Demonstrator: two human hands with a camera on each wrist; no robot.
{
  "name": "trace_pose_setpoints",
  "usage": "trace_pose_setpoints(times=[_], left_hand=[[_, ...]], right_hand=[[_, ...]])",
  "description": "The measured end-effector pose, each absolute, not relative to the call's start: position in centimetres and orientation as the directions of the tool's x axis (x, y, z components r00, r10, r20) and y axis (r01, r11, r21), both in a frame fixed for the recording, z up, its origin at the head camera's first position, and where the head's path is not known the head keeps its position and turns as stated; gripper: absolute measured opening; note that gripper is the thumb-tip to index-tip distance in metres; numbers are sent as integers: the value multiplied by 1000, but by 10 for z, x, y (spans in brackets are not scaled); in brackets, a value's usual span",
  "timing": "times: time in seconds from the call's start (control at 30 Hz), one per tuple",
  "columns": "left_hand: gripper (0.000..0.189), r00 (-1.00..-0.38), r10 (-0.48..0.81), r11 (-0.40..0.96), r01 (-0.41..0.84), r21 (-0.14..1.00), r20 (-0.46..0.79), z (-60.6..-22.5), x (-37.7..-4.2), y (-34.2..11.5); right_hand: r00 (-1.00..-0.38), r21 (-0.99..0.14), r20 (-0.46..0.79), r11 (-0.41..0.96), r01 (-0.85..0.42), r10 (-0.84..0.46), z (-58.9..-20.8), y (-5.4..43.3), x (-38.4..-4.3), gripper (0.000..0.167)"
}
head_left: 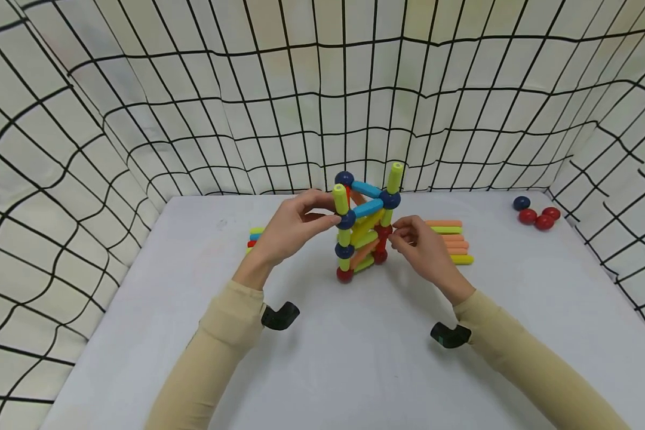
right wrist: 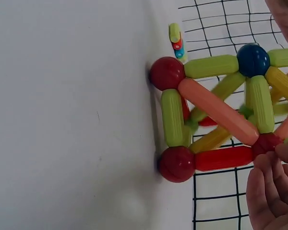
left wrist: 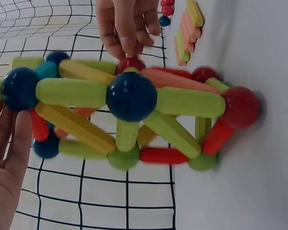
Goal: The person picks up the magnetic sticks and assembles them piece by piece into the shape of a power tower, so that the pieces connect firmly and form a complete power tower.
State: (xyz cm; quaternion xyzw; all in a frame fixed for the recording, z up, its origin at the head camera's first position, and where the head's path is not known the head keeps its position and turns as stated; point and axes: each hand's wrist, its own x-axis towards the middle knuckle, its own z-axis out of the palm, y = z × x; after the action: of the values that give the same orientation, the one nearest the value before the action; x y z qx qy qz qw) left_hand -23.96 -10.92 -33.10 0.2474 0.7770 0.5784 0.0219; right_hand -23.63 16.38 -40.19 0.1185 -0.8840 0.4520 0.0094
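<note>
A tower of building sticks and balls stands upright on the white table. Green, yellow, orange, red and light blue sticks join its dark blue, red and green balls. At the upper level, my left hand holds a dark blue ball with thumb and fingers, and a green stick points up from that ball. My right hand pinches a red ball at mid-height on the tower's right side. Another upright green stick tops the rear right blue ball. The left fingertips are partly hidden behind the tower.
Orange, green and yellow sticks lie behind the right hand. More sticks lie partly hidden behind the left hand. Several loose balls, red and dark blue, rest at the far right. Black netting over white cloth surrounds the table.
</note>
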Motion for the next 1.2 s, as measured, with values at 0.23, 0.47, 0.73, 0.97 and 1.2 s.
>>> trace_pose_setpoints(times=[0.23,0.47,0.73,0.97,1.2], left_hand=[[23,-878,353,240,418,876,322,-329,-234,-108],[37,-919,118,325,394,860,376,-333,-245,-109],[34,-933,170,361,360,860,318,-337,-249,-106],[30,-931,203,291,354,889,305,-338,-243,-118],[33,-915,287,232,353,907,283,-345,-241,-136]], right_hand=[[-966,-831,107,512,-217,-236,-400,158,-236,40],[-919,-802,193,485,-350,-345,-402,145,-219,39],[-908,-771,241,500,-393,-342,-411,128,-213,47],[-903,-749,316,507,-426,-292,-416,130,-210,47],[-898,-747,352,498,-439,-264,-415,131,-210,54]])
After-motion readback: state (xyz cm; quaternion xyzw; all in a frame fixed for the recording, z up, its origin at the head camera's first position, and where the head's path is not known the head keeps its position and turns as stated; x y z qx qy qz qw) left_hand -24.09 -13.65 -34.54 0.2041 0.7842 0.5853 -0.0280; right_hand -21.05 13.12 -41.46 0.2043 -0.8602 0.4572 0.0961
